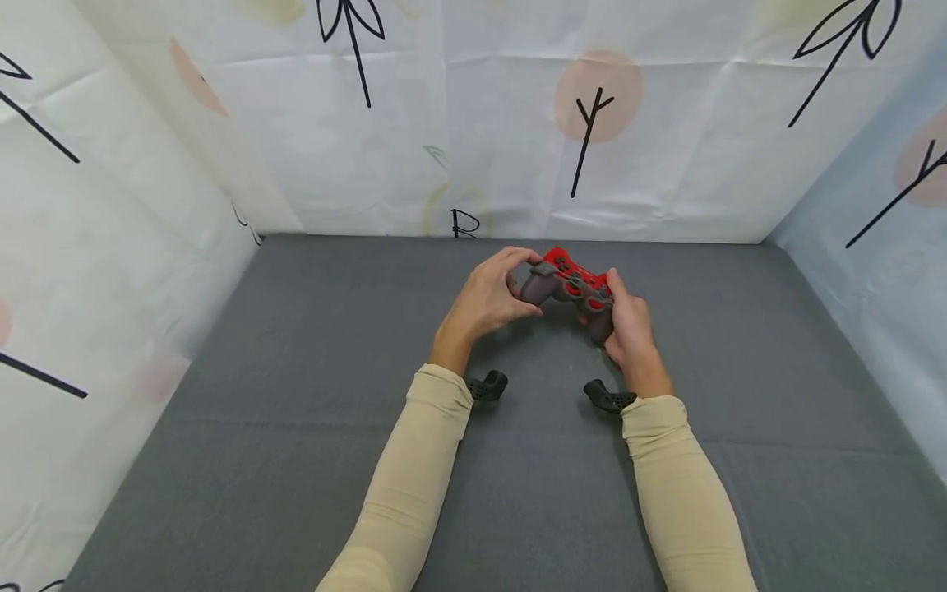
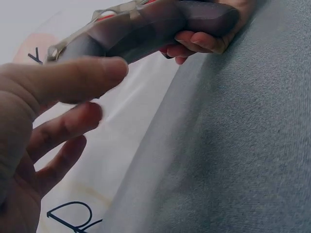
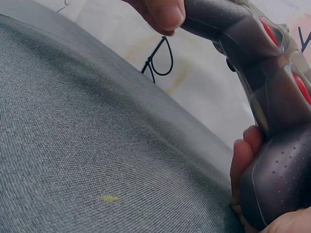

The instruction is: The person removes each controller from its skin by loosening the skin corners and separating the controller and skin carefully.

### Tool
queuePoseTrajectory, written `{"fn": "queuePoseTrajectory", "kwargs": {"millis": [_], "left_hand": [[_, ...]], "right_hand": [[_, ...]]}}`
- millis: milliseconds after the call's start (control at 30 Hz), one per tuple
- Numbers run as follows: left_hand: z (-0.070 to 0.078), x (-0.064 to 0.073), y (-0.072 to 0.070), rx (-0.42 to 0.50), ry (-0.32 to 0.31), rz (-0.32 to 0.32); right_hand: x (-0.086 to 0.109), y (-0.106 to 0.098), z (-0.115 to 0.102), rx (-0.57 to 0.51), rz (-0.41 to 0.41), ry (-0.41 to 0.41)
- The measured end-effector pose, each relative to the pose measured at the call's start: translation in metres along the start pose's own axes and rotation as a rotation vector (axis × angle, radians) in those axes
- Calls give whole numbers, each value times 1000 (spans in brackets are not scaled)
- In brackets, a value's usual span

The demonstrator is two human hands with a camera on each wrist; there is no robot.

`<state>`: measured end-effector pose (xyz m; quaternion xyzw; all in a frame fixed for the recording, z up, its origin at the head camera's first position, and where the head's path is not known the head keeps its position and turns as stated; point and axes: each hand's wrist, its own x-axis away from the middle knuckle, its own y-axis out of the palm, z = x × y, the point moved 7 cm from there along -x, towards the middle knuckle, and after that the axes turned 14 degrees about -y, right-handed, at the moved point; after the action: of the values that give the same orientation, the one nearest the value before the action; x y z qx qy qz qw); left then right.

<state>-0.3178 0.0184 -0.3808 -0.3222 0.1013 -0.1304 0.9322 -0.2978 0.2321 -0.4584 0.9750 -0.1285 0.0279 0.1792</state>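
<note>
A game controller (image 1: 575, 286), with a red face and dark grey grips, is held tilted above the grey tabletop. Its left grip lies between the thumb and fingers of my left hand (image 1: 488, 298), and some of those fingers stand apart from it in the left wrist view. My right hand (image 1: 631, 329) grips the other handle, its thumb along the side and fingers curled underneath. Up close in the right wrist view, the controller (image 3: 279, 162) shows dotted dark grips, red parts and a translucent edging. The undersides of the fingers are partly hidden.
Grey cloth (image 1: 333, 345) covers the table. White patterned sheets (image 1: 488, 148) rise along its back and both sides. A black wrist mount (image 1: 487, 386) sits on the left wrist and another black mount (image 1: 608, 397) on the right, both near the beige sleeves.
</note>
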Motion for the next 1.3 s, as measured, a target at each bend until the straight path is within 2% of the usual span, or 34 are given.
{"fn": "queuePoseTrajectory", "kwargs": {"millis": [200,300,433,567,767,1000,1067,1233,1300], "left_hand": [[2,1,1,-6,-1,-41],[3,3,2,-48,-2,-53],[6,3,5,-84,13,-62],[1,2,5,-68,0,-60],[-23,-3,4,-21,-105,-36],[-57,-4,2,125,-290,-32],[-65,-3,0,161,-318,-23],[-79,-1,-5,204,-357,-1],[-83,0,-5,207,-367,-3]], "right_hand": [[1,1,-1,18,-35,17],[1,1,-1,50,-49,19],[0,-3,-3,62,-35,20],[0,-3,-4,64,-27,15],[-3,5,-2,70,-101,-44],[0,14,-3,85,-239,-148],[2,16,-3,137,-281,-163],[4,17,0,461,-368,-185],[4,15,1,537,-373,-197]]}}
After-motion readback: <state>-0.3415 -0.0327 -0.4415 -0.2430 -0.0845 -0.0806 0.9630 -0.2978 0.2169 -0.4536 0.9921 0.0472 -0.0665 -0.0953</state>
